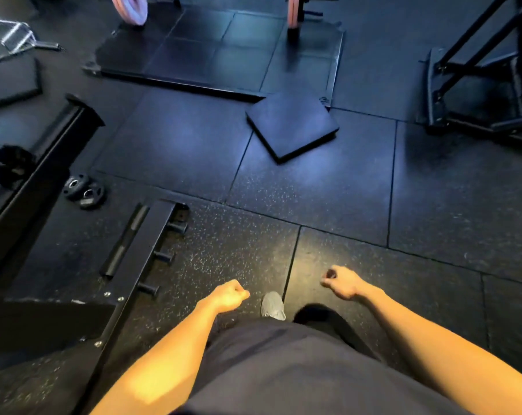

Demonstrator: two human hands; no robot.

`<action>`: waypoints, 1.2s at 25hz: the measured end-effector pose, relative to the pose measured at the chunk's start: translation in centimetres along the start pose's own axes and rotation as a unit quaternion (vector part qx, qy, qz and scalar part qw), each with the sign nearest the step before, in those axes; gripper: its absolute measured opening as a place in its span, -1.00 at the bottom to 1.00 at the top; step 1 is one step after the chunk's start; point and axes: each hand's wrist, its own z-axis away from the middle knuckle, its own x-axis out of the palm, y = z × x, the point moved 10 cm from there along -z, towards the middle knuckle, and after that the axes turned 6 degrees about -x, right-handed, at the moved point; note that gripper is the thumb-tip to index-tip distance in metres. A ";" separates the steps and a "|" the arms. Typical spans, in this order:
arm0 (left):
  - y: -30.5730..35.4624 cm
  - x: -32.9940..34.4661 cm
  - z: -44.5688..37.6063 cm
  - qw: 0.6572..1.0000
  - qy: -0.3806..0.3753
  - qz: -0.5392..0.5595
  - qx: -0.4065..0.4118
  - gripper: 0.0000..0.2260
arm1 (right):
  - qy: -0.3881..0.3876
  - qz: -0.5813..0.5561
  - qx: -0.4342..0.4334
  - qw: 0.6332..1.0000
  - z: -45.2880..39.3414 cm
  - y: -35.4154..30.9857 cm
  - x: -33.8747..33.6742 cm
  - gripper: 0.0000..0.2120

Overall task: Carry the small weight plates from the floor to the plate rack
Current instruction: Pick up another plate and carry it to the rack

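1. Head view: left hand (230, 295) and right hand (342, 281) hang apart over the rubber floor (313, 190), fingers curled, holding nothing.
2. Two small weight plates (84, 191) lie touching on the floor at ten o'clock, beside the plate rack (140, 265) with its pegs (163, 256).

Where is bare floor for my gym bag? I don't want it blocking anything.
Open floor lies between the loose square mat and the hands, and right of it toward the black frame. The left is crowded: small weight plates and a pegged rack beam.
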 end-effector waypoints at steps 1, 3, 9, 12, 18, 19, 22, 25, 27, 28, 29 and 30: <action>2.4 -2.7 -1.2 1.000 0.009 -0.003 0.006 -0.72 | 0.026 -0.013 -0.002 1.000 -1.8 -0.8 -3.3 -0.70; 6.7 -7.0 -3.4 1.000 0.016 -0.001 0.019 -0.73 | 0.042 -0.030 0.002 0.999 -5.1 -2.0 -7.7 -0.72; 15.7 -16.3 -12.3 1.000 -0.006 0.014 -0.002 -0.76 | -0.015 -0.015 0.000 1.000 -18.5 -4.7 -17.1 -0.84; 18.7 -22.4 -15.3 0.998 0.026 0.040 -0.043 -0.76 | -0.054 0.023 -0.028 0.998 -25.0 -8.4 -23.9 -0.83; 23.1 -35.2 -19.5 0.969 0.109 0.208 -0.080 -0.82 | -0.083 0.132 -0.104 0.982 -38.0 -20.1 -37.2 -0.86; 23.0 -36.0 -20.2 0.964 0.102 0.229 -0.091 -0.81 | -0.089 0.147 -0.116 0.978 -39.5 -22.1 -38.2 -0.82; 21.9 -38.8 -23.2 0.961 0.063 0.238 -0.129 -0.73 | -0.126 0.209 -0.137 0.960 -45.4 -27.6 -39.3 -0.84; 19.3 -43.2 -27.5 0.959 -0.012 0.240 -0.152 -0.60 | -0.205 0.259 -0.130 0.935 -51.7 -33.9 -38.9 -0.78; 16.6 -49.1 -30.2 0.951 -0.003 0.256 -0.176 -0.57 | -0.209 0.293 -0.137 0.923 -56.3 -39.9 -40.2 -0.73; 15.8 -52.0 -31.1 0.942 0.004 0.280 -0.187 -0.57 | -0.199 0.304 -0.152 0.919 -58.1 -43.1 -41.1 -0.70; 15.1 -55.0 -31.9 0.930 0.022 0.311 -0.194 -0.58 | -0.180 0.305 -0.173 0.919 -59.9 -46.5 -42.0 -0.70; 14.5 -59.0 -32.8 0.916 0.043 0.348 -0.194 -0.59 | -0.159 0.300 -0.196 0.920 -62.0 -50.9 -43.1 -0.71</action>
